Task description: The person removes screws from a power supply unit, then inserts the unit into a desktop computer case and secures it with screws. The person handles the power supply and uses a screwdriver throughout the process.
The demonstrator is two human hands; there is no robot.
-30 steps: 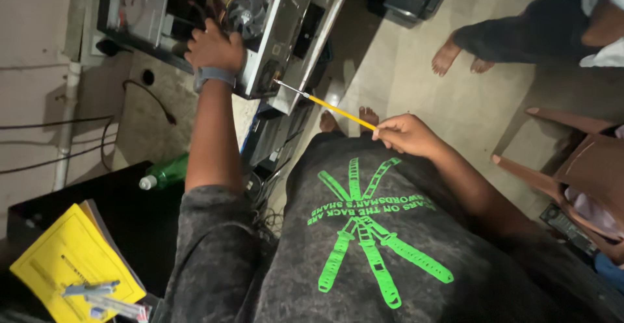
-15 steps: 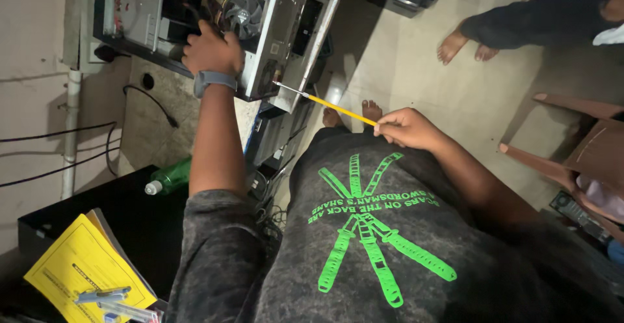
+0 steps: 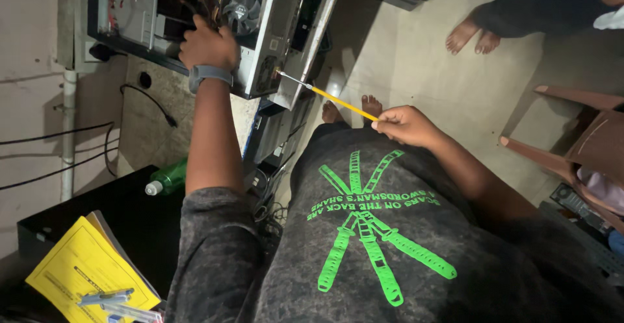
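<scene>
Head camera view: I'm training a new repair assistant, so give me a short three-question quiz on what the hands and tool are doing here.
1. True or false: the right hand holds a screwdriver with a yellow shaft whose tip meets the rear edge of the open computer case.
2. Where is the left hand? A) on the green bottle B) reaching into the open case near the fan C) on the yellow booklet
3. Fill in: the left wrist wears a grey ____.

Key: 1 true; 2 B; 3 wristband, possibly a watch.
</scene>
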